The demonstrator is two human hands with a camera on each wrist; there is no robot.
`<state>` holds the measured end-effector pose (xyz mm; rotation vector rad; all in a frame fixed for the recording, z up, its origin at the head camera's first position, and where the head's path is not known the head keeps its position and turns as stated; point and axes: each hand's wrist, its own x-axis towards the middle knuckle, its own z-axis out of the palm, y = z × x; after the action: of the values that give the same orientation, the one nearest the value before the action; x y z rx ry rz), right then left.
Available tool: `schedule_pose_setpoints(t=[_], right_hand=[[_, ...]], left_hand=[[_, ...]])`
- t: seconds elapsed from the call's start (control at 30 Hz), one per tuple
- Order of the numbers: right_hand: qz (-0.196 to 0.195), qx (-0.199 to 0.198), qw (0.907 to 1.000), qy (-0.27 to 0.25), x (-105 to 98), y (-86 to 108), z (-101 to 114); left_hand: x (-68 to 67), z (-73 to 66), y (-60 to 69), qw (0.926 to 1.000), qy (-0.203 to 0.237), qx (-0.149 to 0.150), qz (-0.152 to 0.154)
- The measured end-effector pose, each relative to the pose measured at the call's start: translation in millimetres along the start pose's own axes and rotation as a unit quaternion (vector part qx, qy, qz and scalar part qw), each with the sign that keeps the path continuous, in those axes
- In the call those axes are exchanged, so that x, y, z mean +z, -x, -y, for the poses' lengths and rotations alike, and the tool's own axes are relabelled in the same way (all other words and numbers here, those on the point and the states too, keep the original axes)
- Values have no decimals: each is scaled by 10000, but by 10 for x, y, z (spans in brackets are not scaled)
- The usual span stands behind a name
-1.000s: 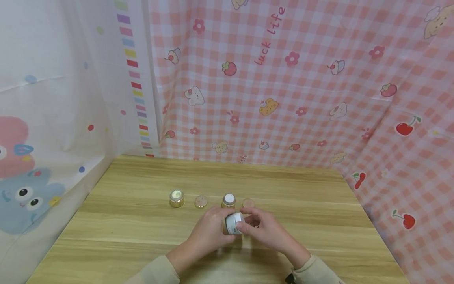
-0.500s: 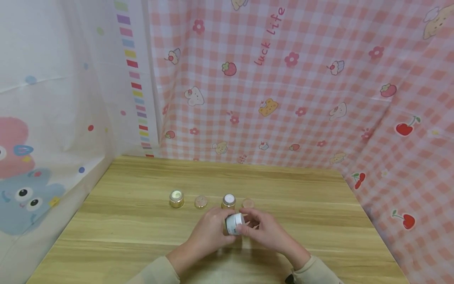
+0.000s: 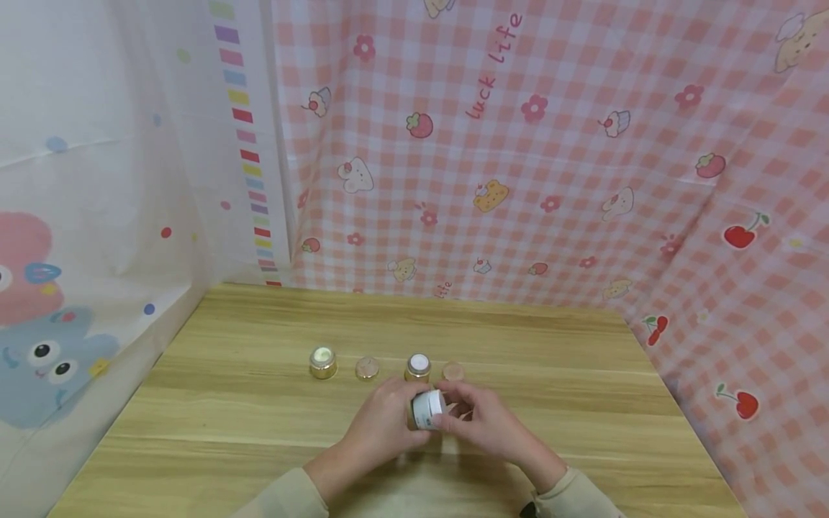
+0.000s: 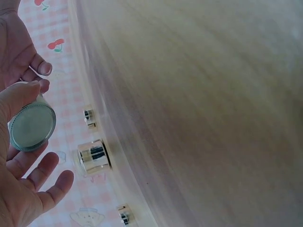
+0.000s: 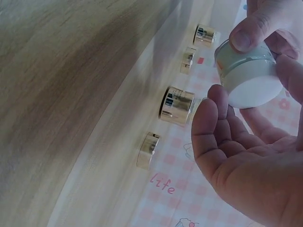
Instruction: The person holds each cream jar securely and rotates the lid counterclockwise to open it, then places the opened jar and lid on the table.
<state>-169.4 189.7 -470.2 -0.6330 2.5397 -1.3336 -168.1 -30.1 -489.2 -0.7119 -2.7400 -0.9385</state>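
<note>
Over the front half of the table, a small pale cosmetic jar (image 3: 424, 411) with a white lid (image 5: 253, 87) is held tilted between both hands. My left hand (image 3: 382, 416) grips the jar body, its thumb (image 5: 248, 35) pressed on the side. The round base of the jar (image 4: 33, 126) faces the left wrist camera. My right hand (image 3: 486, 421) pinches the white lid between thumb and fingers. The lid sits on the jar. Just behind the hands stands an uncapped gold jar (image 3: 418, 366) with a white top, and a gold lid (image 3: 453, 371) lies to its right.
Farther left on the wooden table (image 3: 246, 403) are another uncapped gold jar (image 3: 323, 363) with pale contents and a gold lid (image 3: 367, 369). A pink checked cloth (image 3: 453, 151) hangs behind the table and down its right side; a white printed cloth (image 3: 116, 187) hangs at left.
Both hands stay in nearly the same place on the jar. The right thumb has shifted slightly on the lid; the jars and lids on the table have not moved.
</note>
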Motion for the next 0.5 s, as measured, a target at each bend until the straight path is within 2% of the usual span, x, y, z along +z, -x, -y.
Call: schedule_pose_setpoints(t=[0.13, 0.37, 0.5], right_hand=[[61, -65, 10000, -10, 5, 1, -13], [-36, 171, 9998, -79, 27, -14, -15], [-41, 131, 9999, -25, 27, -13, -9]], left_hand=[[-5, 1, 4, 10000, -28, -25, 10], [2, -5, 14, 9999, -30, 100, -106], [5, -3, 13, 10000, 5, 10, -28]])
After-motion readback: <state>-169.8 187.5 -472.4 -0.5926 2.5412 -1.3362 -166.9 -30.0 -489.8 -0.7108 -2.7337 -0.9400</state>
